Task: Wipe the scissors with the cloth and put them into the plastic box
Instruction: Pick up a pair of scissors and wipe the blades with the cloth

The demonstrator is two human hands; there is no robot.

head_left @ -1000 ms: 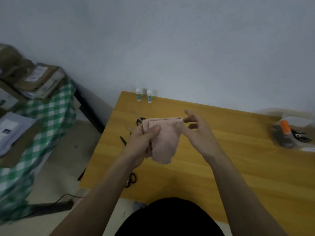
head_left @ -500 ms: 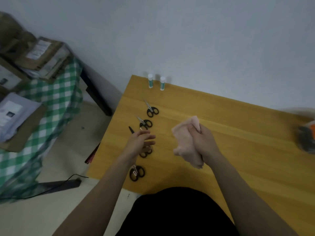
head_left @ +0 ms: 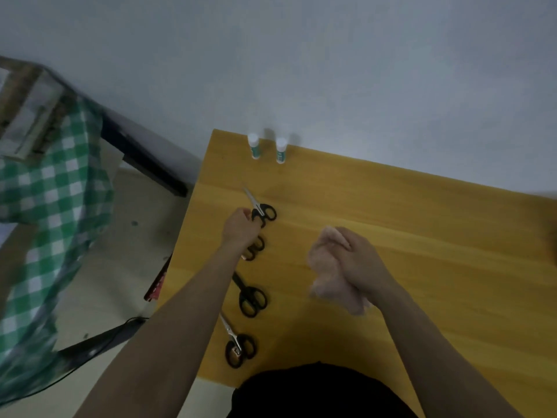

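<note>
Left hand at the far scissors; right hand holding the cloth above the table.

Four pairs of black-handled scissors lie in a row along the left side of the wooden table [head_left: 422, 236]. The left hand [head_left: 239, 226] sits at the handles of the farthest scissors [head_left: 261, 208], fingers curled at the near loop (whether it actually grips them or only touches, I cannot tell); blades point away, toward the wall. Its wrist covers most of the second scissors [head_left: 254, 248]. The third scissors [head_left: 250, 297] and nearest scissors [head_left: 238, 346] lie untouched beside the left forearm. The right hand [head_left: 360, 260] has its fingers closed round a bunched pink cloth [head_left: 327, 267], to the right of the row and apart from it. Two small white-capped tubes [head_left: 266, 149] stand upright at the table's far edge. A green checked cloth [head_left: 51, 188] is draped at the left, off the table. The plastic box is out of view.
</note>
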